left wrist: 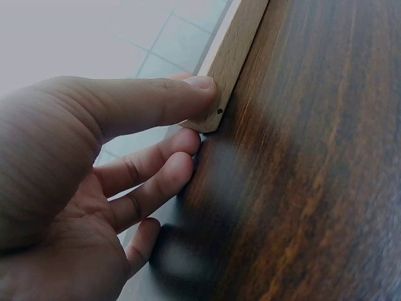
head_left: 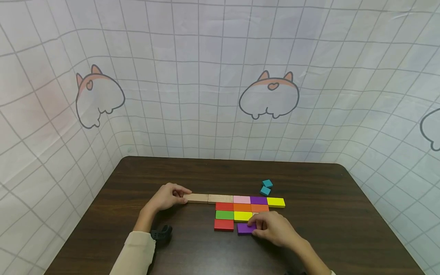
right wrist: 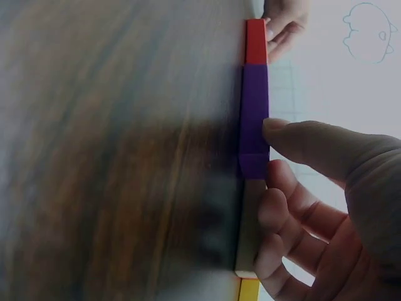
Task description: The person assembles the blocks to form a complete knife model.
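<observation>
My left hand (head_left: 167,197) is at the left end of a row of blocks, its thumb and a finger pinching a plain wooden block (head_left: 197,198). In the left wrist view the thumb lies against the side of that wooden block (left wrist: 229,72), near a small dark spot. My right hand (head_left: 275,228) pinches a purple block (head_left: 243,229) in front of the yellow block (head_left: 242,217). A narrow gap separates this purple block from a red block (head_left: 224,225) on its left. Behind my right fingers a pale block is mostly hidden.
Behind the held block lie green (head_left: 224,215), red (head_left: 224,206) and orange (head_left: 242,207) blocks. The back row continues with pink (head_left: 241,199), purple (head_left: 258,200) and yellow (head_left: 276,203) blocks. Two teal blocks (head_left: 265,191) sit farther back on the dark table (head_left: 319,198), before a white grid curtain (head_left: 206,95).
</observation>
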The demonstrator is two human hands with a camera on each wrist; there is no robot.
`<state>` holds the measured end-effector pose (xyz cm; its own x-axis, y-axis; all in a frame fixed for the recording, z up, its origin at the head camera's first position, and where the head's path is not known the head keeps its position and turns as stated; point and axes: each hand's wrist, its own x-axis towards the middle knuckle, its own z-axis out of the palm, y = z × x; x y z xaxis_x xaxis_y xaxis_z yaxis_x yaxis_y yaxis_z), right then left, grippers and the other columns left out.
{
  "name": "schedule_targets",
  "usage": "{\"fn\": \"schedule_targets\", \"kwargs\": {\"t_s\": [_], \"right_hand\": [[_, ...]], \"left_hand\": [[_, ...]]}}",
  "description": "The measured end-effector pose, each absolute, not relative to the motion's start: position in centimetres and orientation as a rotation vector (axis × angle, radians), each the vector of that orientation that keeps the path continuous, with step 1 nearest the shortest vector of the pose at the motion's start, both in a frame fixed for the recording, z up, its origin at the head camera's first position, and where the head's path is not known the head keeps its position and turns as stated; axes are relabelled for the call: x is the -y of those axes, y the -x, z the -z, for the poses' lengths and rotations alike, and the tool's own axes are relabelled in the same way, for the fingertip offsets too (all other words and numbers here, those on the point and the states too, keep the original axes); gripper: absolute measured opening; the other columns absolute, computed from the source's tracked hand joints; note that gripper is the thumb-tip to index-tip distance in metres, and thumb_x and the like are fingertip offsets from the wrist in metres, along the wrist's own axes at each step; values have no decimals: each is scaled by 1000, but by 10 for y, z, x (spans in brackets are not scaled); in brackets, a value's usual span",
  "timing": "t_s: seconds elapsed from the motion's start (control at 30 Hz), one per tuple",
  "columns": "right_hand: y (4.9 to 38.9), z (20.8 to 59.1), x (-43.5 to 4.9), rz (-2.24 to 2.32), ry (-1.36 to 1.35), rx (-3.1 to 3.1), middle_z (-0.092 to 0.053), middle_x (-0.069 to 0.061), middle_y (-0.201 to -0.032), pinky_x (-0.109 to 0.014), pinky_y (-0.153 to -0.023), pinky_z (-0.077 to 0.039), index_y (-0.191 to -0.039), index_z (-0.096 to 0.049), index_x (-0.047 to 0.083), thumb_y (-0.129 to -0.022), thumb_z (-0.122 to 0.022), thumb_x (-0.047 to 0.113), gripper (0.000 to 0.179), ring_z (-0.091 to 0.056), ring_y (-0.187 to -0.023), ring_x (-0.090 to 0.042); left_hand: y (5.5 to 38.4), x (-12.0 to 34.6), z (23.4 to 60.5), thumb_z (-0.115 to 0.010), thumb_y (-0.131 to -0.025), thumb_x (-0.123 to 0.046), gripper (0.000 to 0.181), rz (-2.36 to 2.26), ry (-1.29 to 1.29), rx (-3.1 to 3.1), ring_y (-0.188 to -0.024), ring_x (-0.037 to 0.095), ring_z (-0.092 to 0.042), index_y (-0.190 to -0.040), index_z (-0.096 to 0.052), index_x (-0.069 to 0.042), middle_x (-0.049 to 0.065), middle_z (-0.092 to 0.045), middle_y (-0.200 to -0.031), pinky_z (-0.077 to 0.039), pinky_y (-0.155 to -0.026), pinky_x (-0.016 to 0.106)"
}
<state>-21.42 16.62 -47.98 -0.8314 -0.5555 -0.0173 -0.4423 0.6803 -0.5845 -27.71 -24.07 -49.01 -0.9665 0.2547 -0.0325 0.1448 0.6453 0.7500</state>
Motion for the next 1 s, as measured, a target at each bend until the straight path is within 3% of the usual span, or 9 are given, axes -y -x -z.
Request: {"fn": "schedule_targets", "kwargs": {"t_s": [1.0], "right_hand": [[219, 478, -152, 840, 757, -2705, -58, 12, -73, -23, -58, -41, -104, -77, 23, -88, -81, 23, 16, -50, -63, -4]], "left_hand": [[279, 242, 491, -80, -88, -13, 25, -1221, -322, -2722, -74, 18, -54, -113, -80, -18, 0, -65, -88, -47, -66, 32]]}}
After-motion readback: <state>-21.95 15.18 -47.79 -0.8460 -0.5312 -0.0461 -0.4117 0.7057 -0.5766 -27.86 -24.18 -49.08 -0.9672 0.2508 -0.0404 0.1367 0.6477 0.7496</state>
